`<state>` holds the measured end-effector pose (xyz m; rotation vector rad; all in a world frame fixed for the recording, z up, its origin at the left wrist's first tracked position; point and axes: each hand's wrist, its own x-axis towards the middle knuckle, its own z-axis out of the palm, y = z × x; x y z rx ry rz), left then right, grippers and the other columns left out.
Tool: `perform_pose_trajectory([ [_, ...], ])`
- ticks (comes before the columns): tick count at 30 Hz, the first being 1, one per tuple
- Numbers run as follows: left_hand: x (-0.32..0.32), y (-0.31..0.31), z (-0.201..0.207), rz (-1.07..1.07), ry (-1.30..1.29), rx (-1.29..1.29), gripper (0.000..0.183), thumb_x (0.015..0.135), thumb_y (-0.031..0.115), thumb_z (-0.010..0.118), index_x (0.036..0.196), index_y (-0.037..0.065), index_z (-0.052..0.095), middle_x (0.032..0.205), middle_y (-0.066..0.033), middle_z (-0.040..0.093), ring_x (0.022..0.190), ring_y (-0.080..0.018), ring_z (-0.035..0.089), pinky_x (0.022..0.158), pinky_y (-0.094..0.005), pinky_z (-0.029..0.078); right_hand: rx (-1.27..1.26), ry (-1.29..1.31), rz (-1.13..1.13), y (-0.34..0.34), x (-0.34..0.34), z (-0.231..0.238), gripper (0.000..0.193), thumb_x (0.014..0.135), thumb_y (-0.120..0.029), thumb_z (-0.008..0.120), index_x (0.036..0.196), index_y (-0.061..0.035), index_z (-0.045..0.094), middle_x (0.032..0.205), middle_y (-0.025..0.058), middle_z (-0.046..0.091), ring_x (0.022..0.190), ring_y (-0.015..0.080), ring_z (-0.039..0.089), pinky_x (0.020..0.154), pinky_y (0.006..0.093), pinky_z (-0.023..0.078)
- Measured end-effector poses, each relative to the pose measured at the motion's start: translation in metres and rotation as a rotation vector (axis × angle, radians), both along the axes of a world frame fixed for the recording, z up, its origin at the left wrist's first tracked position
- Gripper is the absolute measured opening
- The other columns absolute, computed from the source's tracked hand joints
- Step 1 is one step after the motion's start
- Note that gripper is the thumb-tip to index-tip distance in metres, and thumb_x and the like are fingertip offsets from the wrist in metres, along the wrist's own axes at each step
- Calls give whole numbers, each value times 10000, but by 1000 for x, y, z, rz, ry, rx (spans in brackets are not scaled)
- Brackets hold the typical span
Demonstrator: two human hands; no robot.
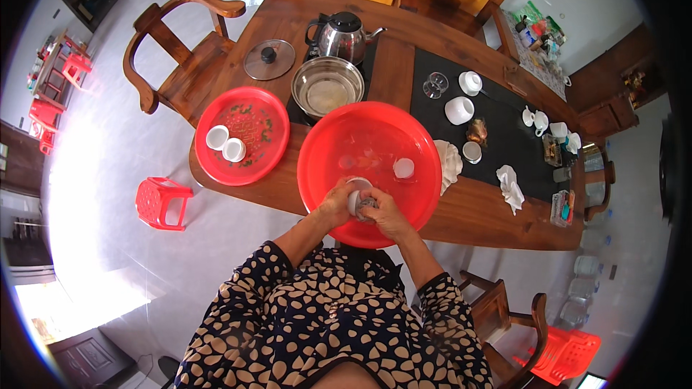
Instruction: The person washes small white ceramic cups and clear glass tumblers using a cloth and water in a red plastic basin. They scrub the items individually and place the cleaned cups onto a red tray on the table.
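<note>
Left hand [334, 205] and right hand [387, 216] grasped a cup [354, 203] over the red basin [315, 151], which held a white cup [404, 168]; left of it, a tray [216, 110] held two cups [233, 150].

Both hands [388, 217] hold a white cup [353, 204] over a red basin [405, 128] (round)

Head-worn fisheye — looking down on nearby hands [334, 205] and table [395, 72].
</note>
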<state>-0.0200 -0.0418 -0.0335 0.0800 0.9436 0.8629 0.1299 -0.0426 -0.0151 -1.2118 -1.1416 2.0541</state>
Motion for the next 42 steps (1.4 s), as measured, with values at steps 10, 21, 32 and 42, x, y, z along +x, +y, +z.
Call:
perform_pose_trajectory([
  [10,4,1,-9,-146,-42,27,220,918,279,446,1101,166,494,953,-53,582,811,-196,599,569,-407,513,573,-412,40,-7,-9,-3,186,727,-31,528,912,-41,506,744,150,537,691,271,571,634,360,452],
  [21,6,-1,-33,-70,78,-31,306,858,284,548,1125,205,420,994,-58,552,838,-223,561,578,-467,478,714,-900,78,4,15,-14,181,755,-27,541,935,-22,520,852,157,579,821,279,582,692,355,462],
  [32,5,-1,-6,-13,52,22,243,914,278,403,1060,109,498,966,-62,578,813,-179,568,681,-349,505,811,-568,-245,-10,-22,4,215,737,-2,569,950,-24,554,905,161,563,868,313,565,735,375,449],
  [42,9,-8,-16,-39,662,498,248,823,-31,440,1050,69,418,897,-84,549,814,-143,547,608,-285,468,947,-1127,82,6,10,-1,122,750,-8,557,871,-30,552,826,146,522,752,312,553,642,389,459],
])
